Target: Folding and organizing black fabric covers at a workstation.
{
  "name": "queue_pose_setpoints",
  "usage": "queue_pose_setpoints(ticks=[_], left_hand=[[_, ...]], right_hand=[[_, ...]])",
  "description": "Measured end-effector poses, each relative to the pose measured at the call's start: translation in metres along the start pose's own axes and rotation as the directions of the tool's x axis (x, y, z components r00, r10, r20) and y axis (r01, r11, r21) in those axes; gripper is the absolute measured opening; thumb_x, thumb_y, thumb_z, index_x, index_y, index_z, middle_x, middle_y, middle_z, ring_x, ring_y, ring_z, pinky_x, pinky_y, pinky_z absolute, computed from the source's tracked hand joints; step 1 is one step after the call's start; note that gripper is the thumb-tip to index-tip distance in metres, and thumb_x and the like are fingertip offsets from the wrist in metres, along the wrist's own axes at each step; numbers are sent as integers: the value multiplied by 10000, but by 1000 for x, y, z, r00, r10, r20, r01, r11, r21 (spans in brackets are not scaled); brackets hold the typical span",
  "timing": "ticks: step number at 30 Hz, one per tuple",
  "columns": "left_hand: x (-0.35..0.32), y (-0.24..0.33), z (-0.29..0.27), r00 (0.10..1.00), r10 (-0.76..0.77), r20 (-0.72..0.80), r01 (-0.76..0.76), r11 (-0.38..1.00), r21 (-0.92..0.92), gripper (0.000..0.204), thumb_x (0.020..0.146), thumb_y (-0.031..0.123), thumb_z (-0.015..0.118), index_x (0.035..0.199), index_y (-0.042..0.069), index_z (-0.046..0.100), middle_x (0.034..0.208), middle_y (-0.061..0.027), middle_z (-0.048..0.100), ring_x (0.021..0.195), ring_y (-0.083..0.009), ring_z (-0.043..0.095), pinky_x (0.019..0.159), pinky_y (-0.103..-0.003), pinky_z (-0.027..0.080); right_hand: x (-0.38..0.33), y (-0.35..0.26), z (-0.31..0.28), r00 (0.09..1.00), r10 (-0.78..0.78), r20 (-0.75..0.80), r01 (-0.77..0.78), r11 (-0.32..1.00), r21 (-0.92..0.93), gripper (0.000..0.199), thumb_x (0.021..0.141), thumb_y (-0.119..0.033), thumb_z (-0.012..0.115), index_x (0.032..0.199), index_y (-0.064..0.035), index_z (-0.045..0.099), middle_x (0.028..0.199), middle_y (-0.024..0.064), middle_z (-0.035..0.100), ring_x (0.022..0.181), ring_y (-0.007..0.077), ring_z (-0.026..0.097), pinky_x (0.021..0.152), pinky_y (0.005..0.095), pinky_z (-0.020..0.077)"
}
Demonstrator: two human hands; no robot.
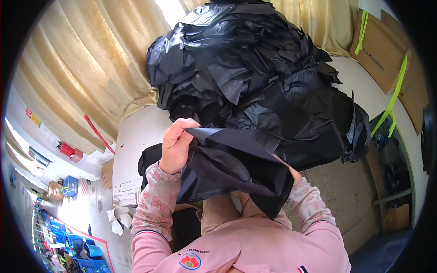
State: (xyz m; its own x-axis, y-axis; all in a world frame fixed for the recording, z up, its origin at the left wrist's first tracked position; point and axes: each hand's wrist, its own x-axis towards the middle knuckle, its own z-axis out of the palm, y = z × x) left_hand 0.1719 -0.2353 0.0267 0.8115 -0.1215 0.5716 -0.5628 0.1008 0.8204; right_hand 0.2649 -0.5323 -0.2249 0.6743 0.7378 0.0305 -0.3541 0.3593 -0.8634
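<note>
A black fabric bag (218, 169) is stretched between my two hands over my lap, its mouth gaping so that the dark inside shows. My left hand (175, 146) is closed on the upper left corner of its rim, thumb and fingers pinched together. At the right side of the bag, my right hand (295, 174) grips the edge; most of its fingers are hidden behind the cloth. Just beyond the bag rises a big heap of black fabric pieces (246, 68), loosely piled on the white table (136, 132).
Yellowish curtains (91, 68) hang behind the table. Cardboard sheets (380, 54) with bright green straps (397, 86) lean at the right. Torn white paper (120, 219) lies on the floor at left, with blue crates (91, 264) farther off.
</note>
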Motion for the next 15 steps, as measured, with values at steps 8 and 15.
queue_pose_setpoints(ticks=[8, 15], left_hand=[[37, -6, -2, 976, -59, -210, 78, 994, 81, 146, 1010, 68, 459, 1063, 26, 588, 985, -6, 609, 890, -70, 553, 823, -213, 431], [56, -87, -78, 852, -200, -484, 384, 867, 318, 500, 900, 104, 642, 1355, 51, 441, 1248, -142, 536, 1065, -208, 543, 940, -334, 452]], right_hand=[[2, -66, 103, 958, 49, 282, -23, 995, -96, 767, 873, -197, 718, 1490, -20, 297, 1347, 102, 519, 1089, 116, 552, 969, 270, 436], [12, -97, 137, 993, -70, -100, 91, 970, 224, 544, 926, -56, 608, 1426, -9, 399, 1257, 83, 599, 1085, 151, 600, 943, 304, 482]])
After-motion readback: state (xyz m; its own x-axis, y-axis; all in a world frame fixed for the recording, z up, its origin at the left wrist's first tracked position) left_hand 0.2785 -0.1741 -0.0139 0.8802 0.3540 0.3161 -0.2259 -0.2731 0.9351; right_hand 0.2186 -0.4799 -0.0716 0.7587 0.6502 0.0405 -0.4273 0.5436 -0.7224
